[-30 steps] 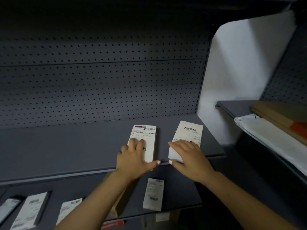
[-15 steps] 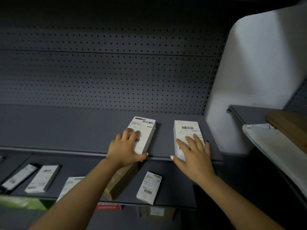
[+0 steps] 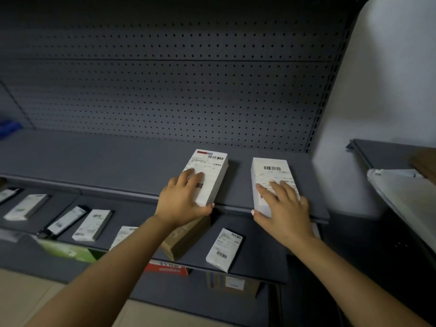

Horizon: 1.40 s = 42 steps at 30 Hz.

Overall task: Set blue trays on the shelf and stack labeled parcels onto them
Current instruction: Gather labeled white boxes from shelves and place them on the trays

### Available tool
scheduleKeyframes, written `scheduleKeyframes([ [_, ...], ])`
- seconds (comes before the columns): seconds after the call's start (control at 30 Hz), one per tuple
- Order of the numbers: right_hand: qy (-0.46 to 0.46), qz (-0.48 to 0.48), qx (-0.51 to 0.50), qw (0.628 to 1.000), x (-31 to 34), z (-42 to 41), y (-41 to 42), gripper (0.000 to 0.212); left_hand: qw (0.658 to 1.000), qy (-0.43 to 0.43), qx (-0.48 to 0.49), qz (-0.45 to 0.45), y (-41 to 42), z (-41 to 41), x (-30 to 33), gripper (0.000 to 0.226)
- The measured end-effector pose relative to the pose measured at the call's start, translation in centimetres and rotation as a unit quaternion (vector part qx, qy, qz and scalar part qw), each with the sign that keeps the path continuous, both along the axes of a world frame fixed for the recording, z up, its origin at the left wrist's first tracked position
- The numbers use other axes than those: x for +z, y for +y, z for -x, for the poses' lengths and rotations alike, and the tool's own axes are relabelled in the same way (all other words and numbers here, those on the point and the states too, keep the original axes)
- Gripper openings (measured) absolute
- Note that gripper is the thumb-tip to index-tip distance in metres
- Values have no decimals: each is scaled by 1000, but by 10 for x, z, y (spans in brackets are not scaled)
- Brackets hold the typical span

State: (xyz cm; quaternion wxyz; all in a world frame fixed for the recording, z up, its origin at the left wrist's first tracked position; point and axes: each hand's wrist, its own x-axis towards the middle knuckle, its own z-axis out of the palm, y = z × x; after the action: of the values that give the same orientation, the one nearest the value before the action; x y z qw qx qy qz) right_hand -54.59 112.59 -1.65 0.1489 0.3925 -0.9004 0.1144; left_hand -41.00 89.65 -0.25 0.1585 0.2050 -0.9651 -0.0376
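Two white labeled parcels lie side by side near the front edge of the upper grey shelf (image 3: 99, 161). My left hand (image 3: 181, 199) rests flat on the near end of the left parcel (image 3: 210, 171), its thumb hooked under the front edge. Over the near half of the right parcel (image 3: 271, 175) my right hand (image 3: 283, 208) lies with straight, spread fingers. A bit of something blue (image 3: 8, 128) shows at the far left edge of the shelf; I cannot tell whether it is a tray.
The lower shelf (image 3: 259, 256) carries several labeled parcels, among them a white one (image 3: 224, 250) and a brown box (image 3: 186, 237). A perforated back panel (image 3: 165, 90) stands behind. At right, another shelf holds a white padded bag (image 3: 405, 197).
Both hands stayed on the two parcels while the right parcel was turned straighter, parallel to the left one. My view swung left and down, revealing more of the lower shelf.
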Motion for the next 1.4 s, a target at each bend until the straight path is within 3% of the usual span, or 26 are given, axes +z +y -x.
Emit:
scheduleKeyframes([
  [0.13,11,29,62,998,9,-22,-24,62,999,40,-7,27,-14,-41,9,89],
  [0.47,38,44,242,968,41,-133,-150,62,990,101,95,32,-103,-204,24,85],
  [0.77,72,33,381,921,47,-274,-314,60,977,70,199,40,-211,-399,33,84],
  [0.93,35,60,429,901,50,-345,-396,58,964,61,260,21,-266,-481,31,84],
  [1.4,-18,101,524,845,29,-429,-658,60,920,64,385,24,-459,-562,20,83],
])
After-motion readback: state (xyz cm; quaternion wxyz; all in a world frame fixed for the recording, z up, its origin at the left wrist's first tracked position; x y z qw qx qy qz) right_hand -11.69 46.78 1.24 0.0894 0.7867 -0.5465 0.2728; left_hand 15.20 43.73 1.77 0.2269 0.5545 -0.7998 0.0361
